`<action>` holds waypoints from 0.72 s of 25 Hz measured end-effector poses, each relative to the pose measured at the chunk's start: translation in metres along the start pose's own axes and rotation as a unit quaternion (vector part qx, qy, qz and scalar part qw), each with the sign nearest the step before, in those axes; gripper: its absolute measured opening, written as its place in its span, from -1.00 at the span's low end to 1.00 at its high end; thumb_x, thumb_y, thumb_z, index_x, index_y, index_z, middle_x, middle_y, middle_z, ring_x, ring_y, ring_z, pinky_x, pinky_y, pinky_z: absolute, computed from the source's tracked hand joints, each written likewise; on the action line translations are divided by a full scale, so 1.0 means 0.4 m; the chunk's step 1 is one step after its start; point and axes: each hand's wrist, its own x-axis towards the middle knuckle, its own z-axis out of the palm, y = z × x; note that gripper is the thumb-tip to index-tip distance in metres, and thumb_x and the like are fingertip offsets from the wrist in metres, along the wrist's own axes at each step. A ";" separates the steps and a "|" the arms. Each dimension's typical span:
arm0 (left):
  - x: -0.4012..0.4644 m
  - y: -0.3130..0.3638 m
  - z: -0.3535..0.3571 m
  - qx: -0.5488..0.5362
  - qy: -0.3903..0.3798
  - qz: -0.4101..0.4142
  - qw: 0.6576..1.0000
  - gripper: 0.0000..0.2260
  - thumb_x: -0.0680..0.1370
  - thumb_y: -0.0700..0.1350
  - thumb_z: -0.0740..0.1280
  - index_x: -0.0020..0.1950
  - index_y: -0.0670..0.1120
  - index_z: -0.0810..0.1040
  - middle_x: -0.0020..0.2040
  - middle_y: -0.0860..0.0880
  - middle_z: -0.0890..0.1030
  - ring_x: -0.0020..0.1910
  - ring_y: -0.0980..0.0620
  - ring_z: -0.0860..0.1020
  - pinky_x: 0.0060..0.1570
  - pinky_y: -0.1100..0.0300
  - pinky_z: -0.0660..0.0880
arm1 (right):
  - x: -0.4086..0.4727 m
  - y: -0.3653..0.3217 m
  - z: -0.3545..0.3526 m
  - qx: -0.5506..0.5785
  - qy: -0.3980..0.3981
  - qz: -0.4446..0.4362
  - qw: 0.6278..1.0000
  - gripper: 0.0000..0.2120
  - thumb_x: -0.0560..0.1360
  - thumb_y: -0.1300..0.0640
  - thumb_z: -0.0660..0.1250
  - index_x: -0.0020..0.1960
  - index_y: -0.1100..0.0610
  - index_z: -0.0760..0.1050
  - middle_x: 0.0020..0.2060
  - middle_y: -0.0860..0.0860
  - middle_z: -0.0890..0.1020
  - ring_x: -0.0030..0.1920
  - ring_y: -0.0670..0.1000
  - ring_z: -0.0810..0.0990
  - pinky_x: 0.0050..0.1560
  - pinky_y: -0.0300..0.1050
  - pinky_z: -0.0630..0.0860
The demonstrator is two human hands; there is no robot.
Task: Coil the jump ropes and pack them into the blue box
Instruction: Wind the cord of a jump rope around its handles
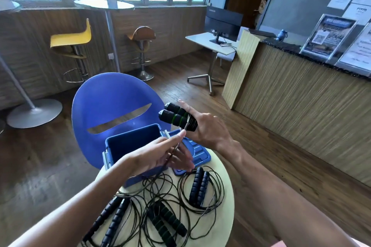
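Head view: a small round cream table (226, 204) at lower centre carries the open blue plastic box (130, 144), its blue lid (197, 151) lying just right of it, and tangled thin black cords.
Right hand: right hand (202, 128), centre frame, grips a pair of black foam handles with green bands (176, 116) side by side, raised above the lid.
Left hand: left hand (160, 155), in front of the box, pinches the thin black cord (176, 146) running down from those handles; the other fingers are spread loosely.
Ropes on table: one coiled rope with black ribbed handles (198, 186) lies right of centre; a green-banded pair (166, 222) and a long black pair (112, 220) lie at the bottom, their cords overlapping.
Box contents: the visible inside looks bare; its floor is hidden by the left hand.
Risk: the held cord trails into the pile, so winding it could snag neighbouring loops and drag another rope off the table edge; uneven loops may spring open.
Writing: white letters "HEAL" at upper right, cut off by the frame; a brand mark on the black monitor (222, 24) and the counter posters are too small to read.
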 end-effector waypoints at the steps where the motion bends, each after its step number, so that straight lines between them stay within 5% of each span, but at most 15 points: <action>1: 0.009 0.005 -0.002 -0.027 -0.006 0.012 1.000 -0.49 0.58 0.21 0.18 -0.01 -0.24 0.60 0.00 -0.37 0.64 0.04 -0.30 0.63 0.14 -0.05 0.52 | 0.000 -0.007 0.000 -0.001 0.006 -0.010 1.000 -0.23 0.49 -0.20 0.33 0.58 -0.35 0.00 -0.02 0.08 0.70 -0.02 0.19 0.66 -0.07 0.00 0.52; 4: 0.027 0.003 0.030 -0.130 -0.054 -0.004 0.990 -0.66 0.58 0.12 0.22 -0.07 -0.14 0.58 -0.24 -0.20 0.64 -0.25 -0.13 0.63 -0.19 0.07 0.59 | 0.006 -0.011 0.001 -0.024 0.017 -0.022 0.999 -0.20 0.47 -0.16 0.34 0.56 -0.39 -0.04 -0.04 0.10 0.68 -0.04 0.20 0.65 -0.06 0.02 0.53; 6: 0.032 -0.008 0.045 -0.216 -0.062 -0.002 0.974 -0.69 0.61 0.12 0.16 -0.12 -0.08 0.49 -0.47 0.01 0.40 -0.56 0.12 0.37 -0.58 0.30 0.37 | 0.010 0.009 -0.002 -0.062 0.020 -0.014 0.998 -0.19 0.47 -0.22 0.33 0.57 -0.37 -0.06 -0.06 0.10 0.67 -0.04 0.21 0.66 -0.06 0.04 0.56; 9: 0.044 -0.016 0.049 -0.283 -0.016 0.024 0.959 -0.66 0.63 0.15 0.11 -0.17 -0.06 0.41 -0.53 0.10 0.17 -0.63 0.22 0.10 -0.68 0.36 0.13 | -0.001 0.046 0.006 -0.101 0.018 0.030 0.994 -0.18 0.48 -0.29 0.31 0.61 -0.24 -0.02 -0.01 0.12 0.67 0.01 0.22 0.66 -0.03 0.04 0.54; 13: 0.045 -0.003 0.065 -0.194 0.133 0.017 0.972 -0.63 0.65 0.11 0.10 -0.22 -0.09 0.39 -0.57 0.06 0.18 -0.66 0.17 0.10 -0.68 0.35 0.09 | -0.012 0.049 0.030 -0.110 0.003 0.081 0.991 -0.16 0.46 -0.28 0.36 0.60 0.03 0.14 0.07 0.12 0.68 0.06 0.20 0.67 -0.06 -0.01 0.50; 15: 0.039 0.017 0.076 -0.084 0.222 0.041 0.970 -0.64 0.67 0.05 0.12 -0.24 -0.12 0.41 -0.60 0.03 0.23 -0.67 0.14 0.13 -0.65 0.37 0.08 | -0.008 0.049 0.035 -0.099 -0.006 0.083 0.992 -0.37 0.47 -0.28 0.37 0.37 0.09 0.38 0.03 0.10 0.69 0.02 0.17 0.68 -0.17 -0.09 0.40; 18: 0.036 0.034 0.090 0.106 0.309 0.067 0.943 -0.61 0.67 0.03 0.11 -0.25 -0.14 0.47 -0.62 0.03 0.32 -0.68 0.11 0.23 -0.64 0.33 0.19 | -0.002 0.036 0.032 -0.069 -0.006 0.082 0.994 -0.56 0.47 -0.27 0.36 0.08 0.07 0.40 -0.08 0.06 0.69 -0.07 0.15 0.68 -0.23 -0.14 0.32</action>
